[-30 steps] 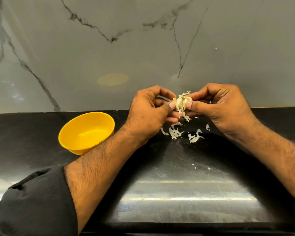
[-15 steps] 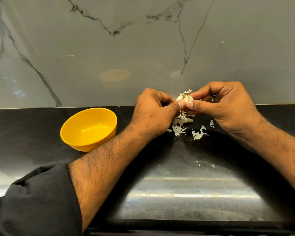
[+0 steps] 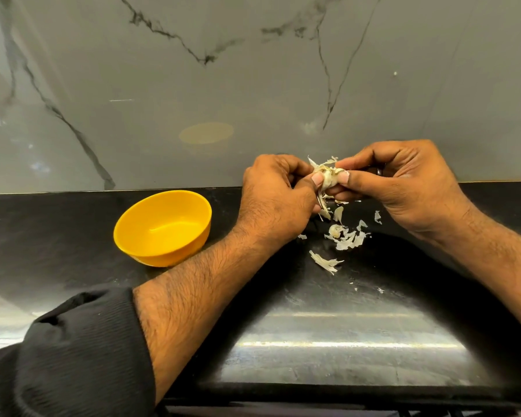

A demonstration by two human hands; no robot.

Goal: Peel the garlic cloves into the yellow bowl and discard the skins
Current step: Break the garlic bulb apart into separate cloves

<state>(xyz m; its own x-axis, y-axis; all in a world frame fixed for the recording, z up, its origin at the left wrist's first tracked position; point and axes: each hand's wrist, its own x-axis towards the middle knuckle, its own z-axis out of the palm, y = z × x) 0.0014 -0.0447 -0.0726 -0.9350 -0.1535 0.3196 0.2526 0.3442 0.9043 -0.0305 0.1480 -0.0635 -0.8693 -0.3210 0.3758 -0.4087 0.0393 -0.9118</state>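
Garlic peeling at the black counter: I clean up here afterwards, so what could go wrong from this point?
1. Papery garlic skins already litter the glossy black countertop; more may scatter.
2. The round yellow plastic bowl sits off beside the left hand; a clove freed from the garlic, pinched with the right hand, could miss it.

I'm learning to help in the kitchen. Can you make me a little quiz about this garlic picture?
1. True or false: the yellow bowl already holds peeled cloves.
2. What do the left hand and right hand pinch between them? A) a spoon B) the garlic C) the bowl
3. Fill in: the loose skins lie on the black ____.

Key: 1 false, it looks empty. 2 B. 3 counter.
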